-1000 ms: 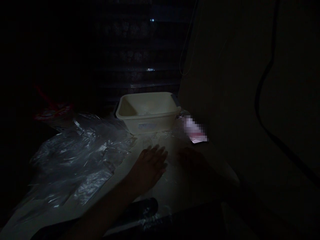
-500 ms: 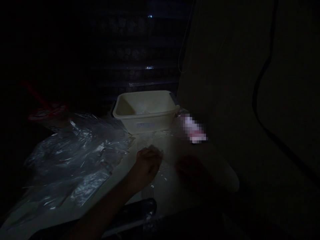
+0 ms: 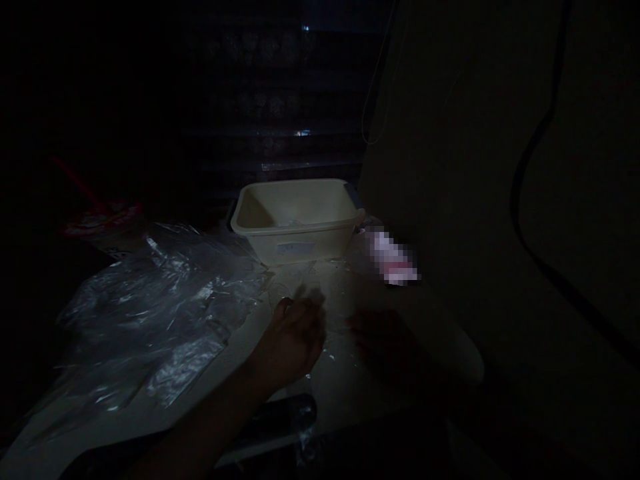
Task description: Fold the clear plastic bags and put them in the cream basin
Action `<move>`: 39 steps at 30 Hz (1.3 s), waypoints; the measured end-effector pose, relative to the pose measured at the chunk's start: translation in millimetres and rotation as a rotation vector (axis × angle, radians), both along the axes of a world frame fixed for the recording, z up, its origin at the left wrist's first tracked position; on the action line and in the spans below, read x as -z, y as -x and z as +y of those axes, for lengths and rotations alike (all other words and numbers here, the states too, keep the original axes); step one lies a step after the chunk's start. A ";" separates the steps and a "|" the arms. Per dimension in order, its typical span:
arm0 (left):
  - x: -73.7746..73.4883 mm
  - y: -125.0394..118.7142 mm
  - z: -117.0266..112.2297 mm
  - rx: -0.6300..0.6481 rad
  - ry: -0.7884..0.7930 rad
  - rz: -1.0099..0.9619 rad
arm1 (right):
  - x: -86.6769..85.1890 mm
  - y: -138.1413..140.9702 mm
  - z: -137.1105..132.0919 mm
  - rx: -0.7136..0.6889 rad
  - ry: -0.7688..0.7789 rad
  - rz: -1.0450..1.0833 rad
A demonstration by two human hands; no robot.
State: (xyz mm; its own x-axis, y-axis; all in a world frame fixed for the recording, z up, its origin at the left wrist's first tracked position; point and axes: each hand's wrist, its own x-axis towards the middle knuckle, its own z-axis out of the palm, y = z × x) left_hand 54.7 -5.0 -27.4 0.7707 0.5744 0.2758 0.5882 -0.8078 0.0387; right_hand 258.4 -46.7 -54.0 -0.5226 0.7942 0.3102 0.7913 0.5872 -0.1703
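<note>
The scene is very dark. My left hand [image 3: 293, 337] rests on a pale tabletop [image 3: 345, 380] with its fingers curled in, thumb up; a wisp of clear plastic film [image 3: 300, 292] shows at the fingertips, which are smeared. My right hand [image 3: 383, 340] lies just to the right in deep shadow, its fingers not visible. A cream plastic tub [image 3: 300, 230] stands just beyond both hands.
A crumpled heap of clear plastic sheeting [image 3: 160, 313] covers the table's left side. A red-marked bag [image 3: 100, 217] lies far left. A pink packet [image 3: 395, 261] sits beside the tub. A wall with a black cable [image 3: 537, 167] closes the right. A dark object [image 3: 285, 413] lies at the near edge.
My left hand went from lying flat with fingers spread to curled closed, and has drawn slightly back toward me. The right hand has stayed in place.
</note>
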 end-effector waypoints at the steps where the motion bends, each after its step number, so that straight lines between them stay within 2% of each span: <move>1: 1.2 0.0 -0.7 0.020 0.021 0.017 | -0.6 -0.3 -0.3 -0.001 -0.004 -0.002; 8: 10.9 7.5 -3.4 0.066 0.150 0.178 | -3.7 -4.5 6.9 -0.079 0.032 -0.117; 12: 10.4 10.5 -4.3 0.062 0.189 0.192 | -2.9 -7.2 7.4 -0.140 0.069 -0.189; 16: 7.9 10.4 -4.1 0.079 0.207 0.196 | -1.1 -11.6 -4.6 -0.131 0.072 -0.246; 19: 7.9 9.9 -3.0 0.082 0.211 0.190 | 4.5 -16.4 -16.2 -0.104 0.074 -0.292; 22: 8.7 9.7 -2.9 0.084 0.223 0.176 | 14.3 -22.7 -21.6 -0.141 0.079 -0.303; 24: 7.7 10.0 -3.3 0.083 0.239 0.160 | 20.0 -26.9 -20.5 -0.152 0.107 -0.259; 26: 4.5 11.0 -2.5 0.093 0.264 0.126 | 22.2 -30.4 -16.5 -0.082 0.143 -0.178; 29: -2.5 16.0 3.8 0.067 0.274 -0.029 | 15.9 -31.7 -5.0 0.045 0.158 -0.093; 32: -6.2 26.7 14.9 -0.166 0.231 -0.261 | -0.6 -24.1 13.4 0.125 0.149 -0.058; 34: -5.9 36.7 19.4 -0.345 0.207 -0.312 | -12.9 -14.2 26.4 0.255 0.204 0.022; 35: -5.6 42.2 18.8 -0.391 0.193 -0.300 | -17.9 -9.0 31.4 0.290 0.211 0.045; 37: -5.8 53.2 9.9 -0.374 0.170 -0.256 | -23.8 -1.0 35.6 0.210 0.222 0.043; 39: -8.2 61.9 -9.4 -0.265 0.193 -0.203 | -23.6 1.3 30.9 0.054 0.199 0.003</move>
State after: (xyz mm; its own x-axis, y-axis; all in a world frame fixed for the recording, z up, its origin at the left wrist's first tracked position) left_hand -7.2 -14.4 -19.2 0.5296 0.8027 0.2744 0.7404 -0.5952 0.3123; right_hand 257.1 -15.8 -30.4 -0.4765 0.8670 0.1461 0.8202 0.4981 -0.2815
